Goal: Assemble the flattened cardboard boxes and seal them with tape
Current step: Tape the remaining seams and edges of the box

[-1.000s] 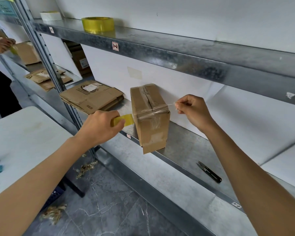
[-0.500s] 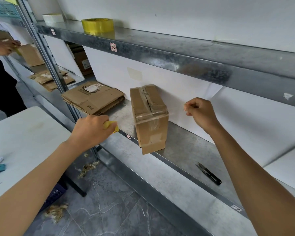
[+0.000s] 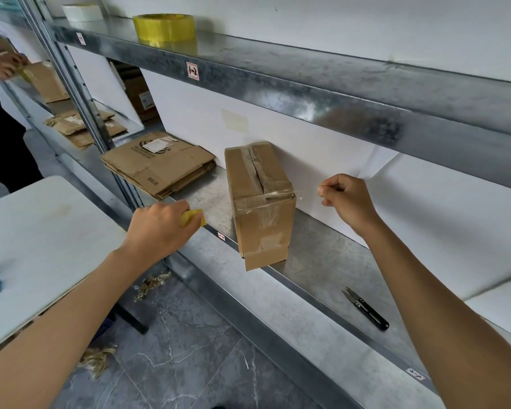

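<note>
Gripping a yellow tape roll [image 3: 193, 219] in the left hand [image 3: 160, 228], curled fully round it, at 9 o'clock from the assembled box [image 3: 260, 202]. Pinching what looks like a thin tape strand [image 3: 297, 192] in the right hand [image 3: 348, 202], otherwise fisted, at 3 o'clock, probably to draw the loose end across the top seam. Keeping the box upright on the metal shelf [image 3: 322, 261], front edge overhanging the lip, presumably for reach round the end face. Leaving flattened boxes [image 3: 160, 166] stacked at 10 o'clock and snips [image 3: 366, 308] at 4 o'clock, handy for cutting.
</note>
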